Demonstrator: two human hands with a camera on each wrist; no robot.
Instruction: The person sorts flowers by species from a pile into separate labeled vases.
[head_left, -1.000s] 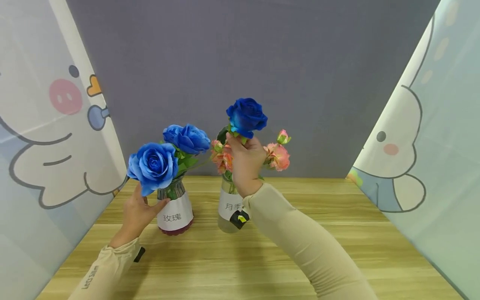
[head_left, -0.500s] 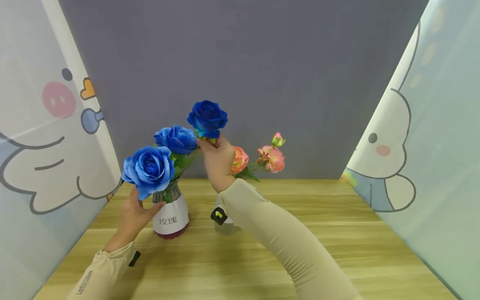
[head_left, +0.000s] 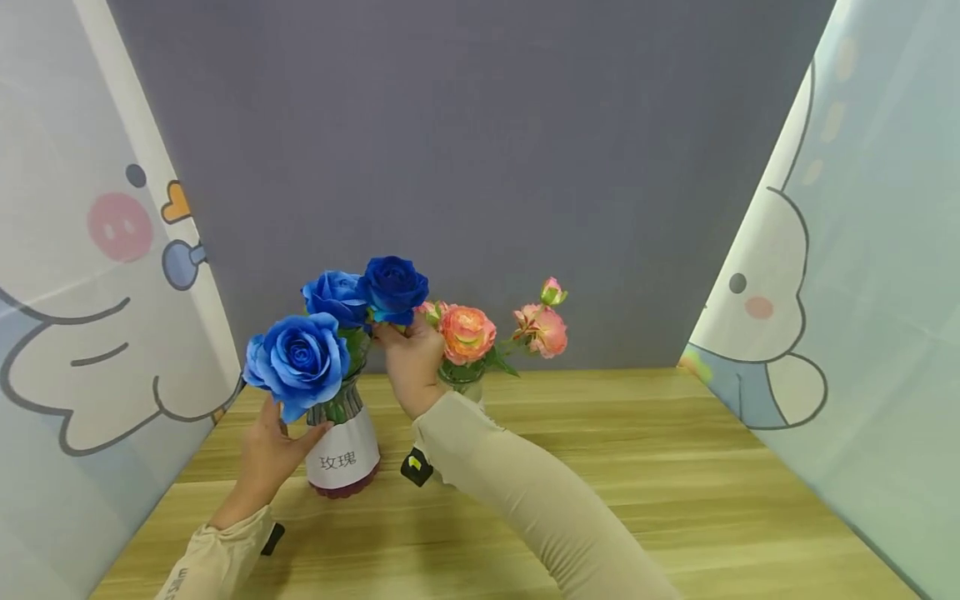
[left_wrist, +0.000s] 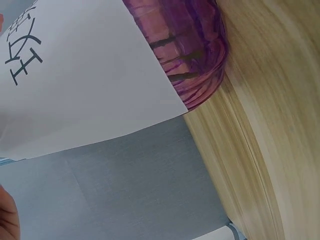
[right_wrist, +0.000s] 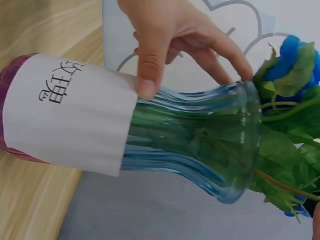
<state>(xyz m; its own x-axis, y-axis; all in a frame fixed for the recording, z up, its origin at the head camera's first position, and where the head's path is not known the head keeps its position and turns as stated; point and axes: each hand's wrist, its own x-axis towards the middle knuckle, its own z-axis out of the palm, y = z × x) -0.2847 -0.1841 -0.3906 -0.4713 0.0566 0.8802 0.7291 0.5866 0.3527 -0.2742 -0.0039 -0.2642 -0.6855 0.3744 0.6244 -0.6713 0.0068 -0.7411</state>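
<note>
My left hand (head_left: pixel 272 457) holds the flared glass vase (right_wrist: pixel 190 135), thumb on its side and fingertips near its rim. The vase has a white paper label (head_left: pixel 341 454) with handwritten characters and a purplish-red base. Light blue roses (head_left: pixel 303 357) with green leaves stand in it. My right hand (head_left: pixel 411 358) pinches a dark blue rose (head_left: pixel 393 288) just beneath its bloom, beside the lighter ones. In the right wrist view, a stem (right_wrist: pixel 285 188) runs from the vase's mouth toward a fingertip at the edge. The left wrist view shows mostly the label and purple base.
Behind my right forearm stands a second glass vase (head_left: pixel 463 385), mostly hidden, with coral-pink flowers (head_left: pixel 467 335) and a pink bud (head_left: pixel 552 292) leaning right. Both stand on the wood-grain table (head_left: pixel 637 467), with a grey panel (head_left: pixel 487 150) behind and cartoon-printed sheets at the sides.
My right hand has carried the dark blue rose left and down, from over the coral flowers to the labelled vase. My left hand has kept hold of that vase.
</note>
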